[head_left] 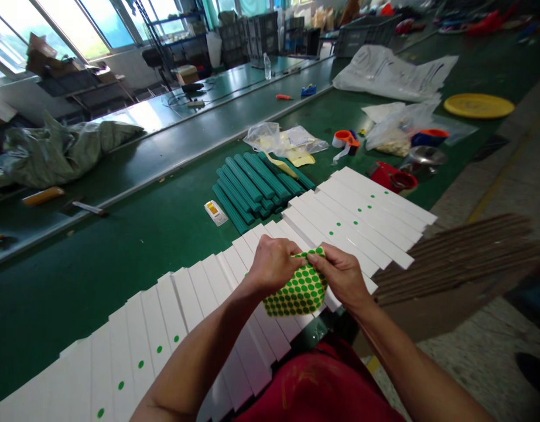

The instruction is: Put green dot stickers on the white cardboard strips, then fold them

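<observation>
Both hands hold a yellowish sheet of round green stickers (296, 291) in front of my body. My left hand (273, 261) grips its upper left edge with closed fingers. At the upper right corner, my right hand (342, 272) pinches the sheet between thumb and fingers. Beneath the sheet lies a long overlapping row of narrow white boxes (208, 281). Some boxes at both ends of the row carry one green dot each, while those in the middle near my hands show none that I can make out. Whether a single sticker is between my fingers cannot be seen.
Behind the boxes lies a pile of dark green rods (252, 184), beside a small white and yellow item (215, 213). Farther right are an orange tape dispenser (347, 142), plastic bags (393, 132) and a yellow round lid (478, 106). Flattened cardboard (463, 258) stands at the table's right edge.
</observation>
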